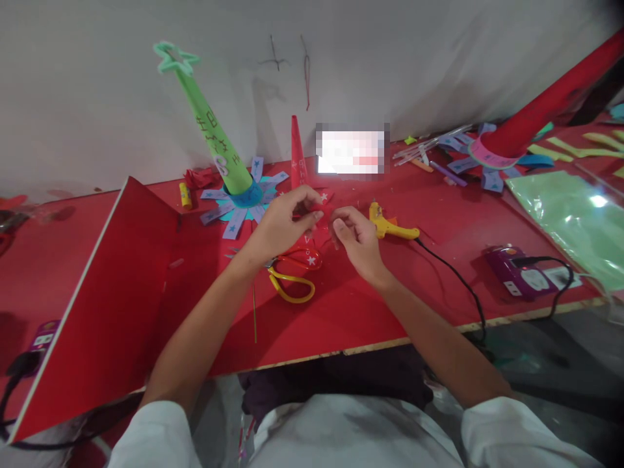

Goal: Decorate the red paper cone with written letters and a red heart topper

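Observation:
My left hand [287, 221] is raised over the red table, its fingers curled with thumb and fingertips close together; anything between them is too small to name. Facing it, a short gap away, my right hand [358, 240] is also curled in a pinch, near a thin, faint piece I cannot make out. Below my left hand lie scissors [292, 300] with red and yellow handles. A red paper cone [296, 153] stands behind my hands, with red strips bearing white stars near its base. To the right of my right hand is a yellow glue gun [397, 230].
A green cone [212, 133] on purple petals stands back left, beside an upright red panel [107, 305]. A blurred bright screen [350, 153] leans at the wall. Right are a red cone [541, 110], a purple power box [521, 273] with cables and a green sheet [570, 214].

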Motion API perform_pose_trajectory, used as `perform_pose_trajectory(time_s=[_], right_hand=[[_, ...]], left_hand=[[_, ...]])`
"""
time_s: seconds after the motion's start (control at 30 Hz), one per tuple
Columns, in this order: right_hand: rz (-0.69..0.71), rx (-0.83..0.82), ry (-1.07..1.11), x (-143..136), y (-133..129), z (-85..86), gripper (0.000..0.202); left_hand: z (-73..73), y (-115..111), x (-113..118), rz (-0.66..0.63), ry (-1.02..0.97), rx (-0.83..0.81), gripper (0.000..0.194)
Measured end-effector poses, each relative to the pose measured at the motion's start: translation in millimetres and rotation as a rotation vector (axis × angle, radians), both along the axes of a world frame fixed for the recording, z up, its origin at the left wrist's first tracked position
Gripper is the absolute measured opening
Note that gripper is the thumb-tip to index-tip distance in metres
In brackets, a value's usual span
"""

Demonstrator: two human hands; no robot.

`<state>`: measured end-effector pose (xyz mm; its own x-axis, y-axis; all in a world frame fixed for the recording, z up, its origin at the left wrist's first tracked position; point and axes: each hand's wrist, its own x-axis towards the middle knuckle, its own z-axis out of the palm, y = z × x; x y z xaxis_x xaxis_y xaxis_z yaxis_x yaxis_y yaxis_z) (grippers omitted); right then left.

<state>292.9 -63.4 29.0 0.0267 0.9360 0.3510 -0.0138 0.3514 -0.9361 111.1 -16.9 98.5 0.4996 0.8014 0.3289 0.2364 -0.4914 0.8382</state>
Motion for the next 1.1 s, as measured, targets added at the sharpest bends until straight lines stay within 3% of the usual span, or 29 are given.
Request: perform_pose_trajectory(time_s=[0.13, 0.3, 0.4, 0.5, 0.57, 0.7, 0.83, 0.97, 1.1], right_hand=[[0.008, 0.027, -0.064, -1.7, -0.5, 0.3, 0.040], [-0.030, 0.050, -0.032, -0.3, 0.4, -4.1, 0.032], [-0.062, 0.074, -0.012, 1.1, 0.7, -4.4, 0.026], [-0.115, 0.121, -0.046, 1.9, 0.1, -3.3, 0.019], [-0.137, 0.161, -0.082, 2.2, -0.1, -2.7, 0.014], [-0.130, 0.159, -0.153, 2.1, 0.0, -2.5, 0.013], [-0.005, 0.160, -0.558, -2.9, -5.3, -7.0, 0.019], [0.246, 0.336, -1.069, -16.5, -18.5, -20.0, 0.033], [0.289, 0.297, -1.296, -32.1, -29.8, -23.6, 0.052]], left_hand=[[-1.0, 0.8, -0.1, -0.059, -0.151, -0.170, 0.014], [1.2, -1.6, 0.8, -0.029, -0.053, -0.043, 0.014], [7.6, -6.6, 0.2, -0.084, 0.010, -0.108, 0.007], [12.8, -11.0, 0.2, -0.179, -0.057, -0.304, 0.037], [13.0, -11.4, 0.7, -0.189, -0.111, -0.370, 0.047], [8.2, -6.2, 0.3, -0.137, -0.115, -0.248, 0.030], [8.6, -2.8, -2.5, -0.105, -0.073, -0.129, 0.016], [17.4, -8.6, -3.9, -0.011, -0.070, 0.013, 0.011], [27.2, -19.4, -2.5, 0.100, -0.046, 0.117, 0.011]])
